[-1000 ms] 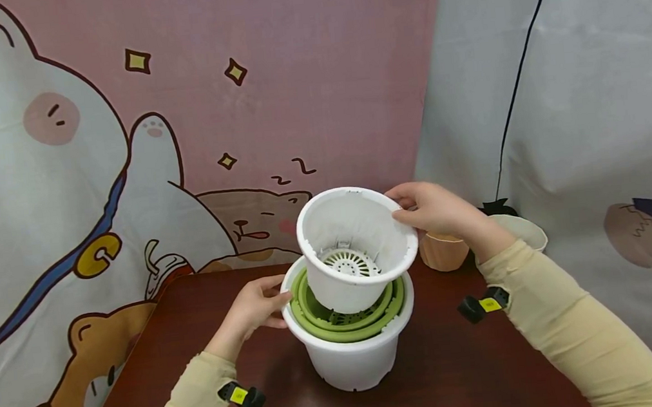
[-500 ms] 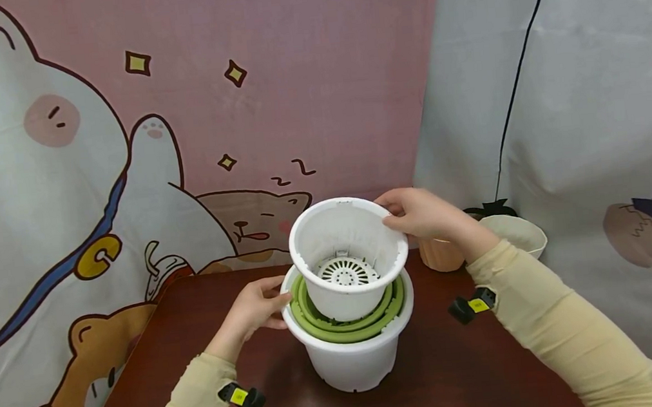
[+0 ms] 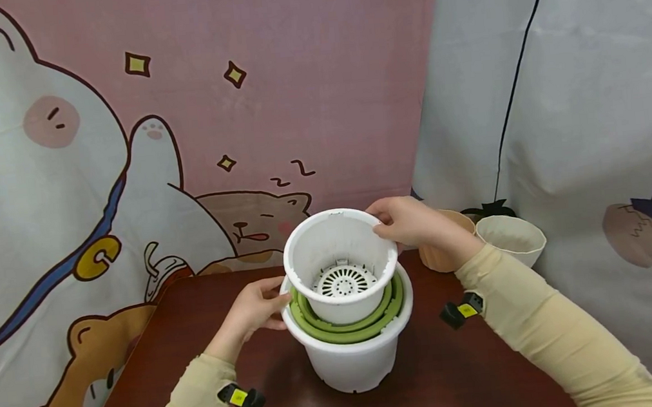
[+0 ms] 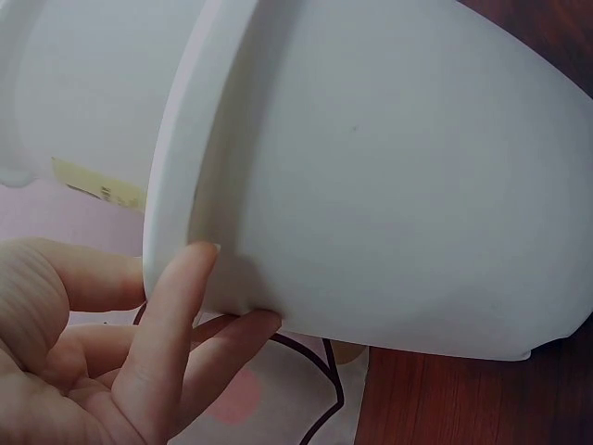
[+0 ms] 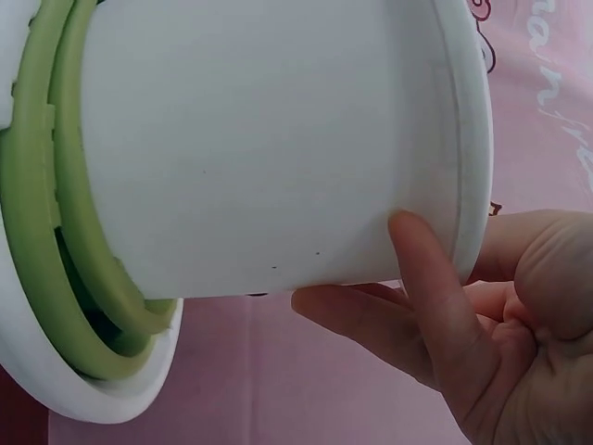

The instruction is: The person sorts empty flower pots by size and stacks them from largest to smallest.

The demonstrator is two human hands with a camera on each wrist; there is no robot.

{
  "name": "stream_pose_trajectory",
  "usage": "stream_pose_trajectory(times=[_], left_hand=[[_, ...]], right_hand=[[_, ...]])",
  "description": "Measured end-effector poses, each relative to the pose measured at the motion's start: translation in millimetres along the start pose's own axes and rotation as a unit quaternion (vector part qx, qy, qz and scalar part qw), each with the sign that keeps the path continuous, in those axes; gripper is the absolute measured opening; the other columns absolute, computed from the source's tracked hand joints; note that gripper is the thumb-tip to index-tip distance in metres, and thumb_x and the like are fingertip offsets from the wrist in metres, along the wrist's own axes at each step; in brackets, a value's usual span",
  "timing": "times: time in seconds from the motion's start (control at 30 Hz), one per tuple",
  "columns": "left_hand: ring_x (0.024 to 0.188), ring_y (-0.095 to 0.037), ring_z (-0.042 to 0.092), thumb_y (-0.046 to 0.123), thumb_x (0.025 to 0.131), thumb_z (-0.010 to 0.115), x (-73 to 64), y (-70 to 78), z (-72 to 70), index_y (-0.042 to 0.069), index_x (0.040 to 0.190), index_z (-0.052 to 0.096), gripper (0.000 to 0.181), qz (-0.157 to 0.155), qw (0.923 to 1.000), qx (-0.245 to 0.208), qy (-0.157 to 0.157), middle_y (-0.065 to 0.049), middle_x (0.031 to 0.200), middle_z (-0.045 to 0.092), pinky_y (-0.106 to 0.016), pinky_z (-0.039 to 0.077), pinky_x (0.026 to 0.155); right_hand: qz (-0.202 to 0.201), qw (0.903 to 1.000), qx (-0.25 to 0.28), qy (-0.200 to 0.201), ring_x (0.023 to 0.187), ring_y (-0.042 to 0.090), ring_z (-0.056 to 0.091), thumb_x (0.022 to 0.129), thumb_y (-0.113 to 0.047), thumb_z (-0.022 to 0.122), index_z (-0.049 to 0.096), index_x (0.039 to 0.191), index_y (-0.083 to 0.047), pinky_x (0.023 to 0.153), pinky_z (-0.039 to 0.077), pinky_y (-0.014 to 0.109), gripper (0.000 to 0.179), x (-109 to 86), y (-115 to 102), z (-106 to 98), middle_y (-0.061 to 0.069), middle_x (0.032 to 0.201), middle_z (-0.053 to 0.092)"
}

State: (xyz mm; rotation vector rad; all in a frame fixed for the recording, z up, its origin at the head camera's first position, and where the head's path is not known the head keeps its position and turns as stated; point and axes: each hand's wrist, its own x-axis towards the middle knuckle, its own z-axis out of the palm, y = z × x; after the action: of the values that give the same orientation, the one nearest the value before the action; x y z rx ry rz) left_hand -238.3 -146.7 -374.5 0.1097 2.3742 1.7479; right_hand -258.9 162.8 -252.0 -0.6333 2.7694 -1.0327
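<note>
A large white pot (image 3: 354,364) stands upright on the dark red-brown counter (image 3: 451,373). Set within its mouth are two green rims (image 3: 349,337), one inside the other. A small white pot (image 3: 337,235) has its lower part down inside the inner green rim, with its mouth facing up and its slotted round base showing at the bottom. Whether that base is resting on anything below is hidden.

The left hand (image 3: 258,306) grips the large white pot by the left side of its rim; the left wrist view shows fingertips pressed against the outer wall just under the lip. The right hand (image 3: 406,222) pinches the small white pot at the right side of its rim, and in the right wrist view two fingertips lie along its outer wall.

Behind the right forearm, an orange pot (image 3: 434,258) and a cream pot (image 3: 513,233) stand near each other, the first partly covered by the arm. Both arms wear pale yellow sleeves (image 3: 552,332), each with a black device (image 3: 247,399) with a yellow label near the wrist. A pink cloth (image 3: 323,100) printed with cartoon animals hangs behind the counter, and a grey cloth (image 3: 597,108) hangs to the right.
</note>
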Motion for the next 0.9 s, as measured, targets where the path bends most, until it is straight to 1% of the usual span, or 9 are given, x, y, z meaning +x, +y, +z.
stream_pose_trajectory(times=[0.1, 0.23, 0.47, 0.67, 0.9], left_hand=[[0.074, -0.028, 0.071, 0.004, 0.094, 0.068, -0.1, -0.4, -0.1, -0.003, 0.139, 0.054, 0.048, 0.002, 1.0, -0.001, -0.002, -0.018, 0.104, 0.066, -0.04, 0.063, 0.058], [0.072, -0.025, 0.07, 0.004, 0.093, 0.068, -0.4, -0.7, -0.1, -0.003, 0.139, 0.053, 0.049, 0.004, 1.0, -0.002, -0.002, -0.019, 0.107, 0.065, -0.04, 0.063, 0.058], [0.07, -0.025, 0.07, 0.003, 0.093, 0.068, -0.2, -1.6, 0.4, -0.004, 0.139, 0.053, 0.048, 0.005, 1.0, -0.001, 0.0, -0.019, 0.108, 0.065, -0.04, 0.063, 0.058], [0.071, -0.025, 0.07, 0.003, 0.093, 0.068, -0.2, -1.8, 0.8, -0.004, 0.138, 0.054, 0.048, 0.007, 1.0, 0.0, 0.001, -0.019, 0.109, 0.065, -0.04, 0.063, 0.058], [0.071, -0.024, 0.07, 0.004, 0.093, 0.068, -0.7, -0.8, 0.8, -0.004, 0.139, 0.053, 0.048, 0.003, 1.0, 0.005, 0.002, -0.021, 0.111, 0.064, -0.04, 0.063, 0.058]], right_hand=[[-0.001, 1.0, -0.007, -0.002, 0.07, 0.019, 0.068, 0.098, -0.004, 0.054, 0.054, 0.133, 0.007, 0.056, 0.062, 0.033, 0.036, 0.8, -0.1, 4.4, 0.025, 0.118, 0.065], [0.004, 1.0, -0.008, -0.004, 0.071, 0.019, 0.069, 0.099, -0.005, 0.055, 0.055, 0.133, 0.007, 0.055, 0.062, 0.031, 0.036, 2.1, 1.5, 9.8, 0.025, 0.119, 0.064], [0.007, 0.9999, -0.008, -0.007, 0.073, 0.019, 0.069, 0.097, -0.003, 0.053, 0.055, 0.131, 0.008, 0.057, 0.062, 0.033, 0.036, 4.7, 9.0, 18.1, 0.025, 0.117, 0.065], [0.02, 0.9997, 0.006, -0.01, 0.072, 0.02, 0.069, 0.097, -0.003, 0.053, 0.056, 0.13, 0.008, 0.059, 0.063, 0.035, 0.035, 5.6, 15.5, 21.5, 0.024, 0.117, 0.065], [0.023, 0.9995, 0.016, -0.012, 0.072, 0.019, 0.068, 0.098, -0.004, 0.053, 0.056, 0.13, 0.008, 0.057, 0.062, 0.032, 0.035, 7.0, 20.8, 22.4, 0.025, 0.118, 0.064]])
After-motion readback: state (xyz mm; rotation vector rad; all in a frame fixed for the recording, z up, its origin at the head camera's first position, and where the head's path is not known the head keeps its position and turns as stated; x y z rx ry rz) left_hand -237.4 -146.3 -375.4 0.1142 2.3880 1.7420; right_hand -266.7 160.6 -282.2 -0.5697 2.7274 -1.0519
